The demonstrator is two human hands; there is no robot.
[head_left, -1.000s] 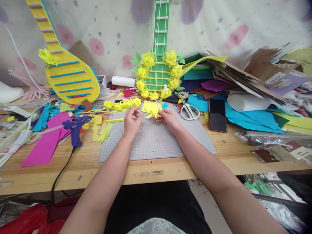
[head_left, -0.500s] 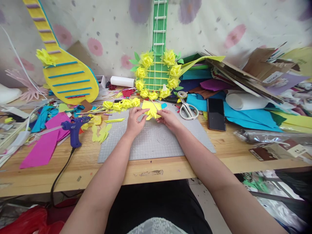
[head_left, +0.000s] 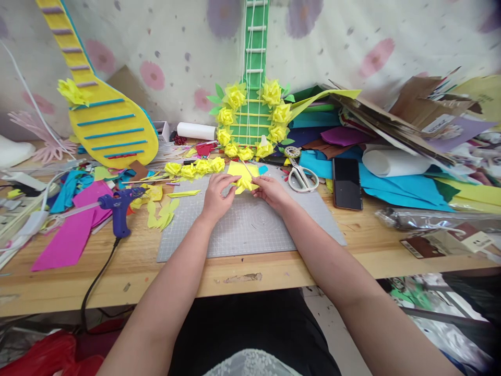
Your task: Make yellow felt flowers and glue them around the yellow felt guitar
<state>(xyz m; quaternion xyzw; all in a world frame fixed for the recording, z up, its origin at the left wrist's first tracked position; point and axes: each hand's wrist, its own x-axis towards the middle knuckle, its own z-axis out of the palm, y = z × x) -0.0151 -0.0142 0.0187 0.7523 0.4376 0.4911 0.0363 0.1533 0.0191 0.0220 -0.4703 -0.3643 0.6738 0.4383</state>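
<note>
Between my two hands is a yellow paper flower (head_left: 245, 184), held just above the grey cutting mat (head_left: 250, 230). My left hand (head_left: 219, 196) pinches its left edge with thumb and fingers. On the other side, my right hand (head_left: 271, 192) grips the flower's right edge with closed fingertips. Behind the flower lies a flat yellow sheet (head_left: 239, 168), with a thin stick across it. Several finished yellow flowers (head_left: 202, 167) sit in a row to the left of the sheet. White-handled scissors (head_left: 301, 177) rest to the right of my right hand.
A blue glue gun (head_left: 120, 206) with a black cord stands at left, beside pink paper (head_left: 70, 230). Two instrument-shaped crafts, one yellow (head_left: 117, 128) and one green (head_left: 256, 78), lean at the back. A phone (head_left: 347, 184) and piled coloured sheets (head_left: 403, 188) lie at right.
Both hands stay in nearly the same place on the flower. Only a very slight shift of the fingers and petals shows.
</note>
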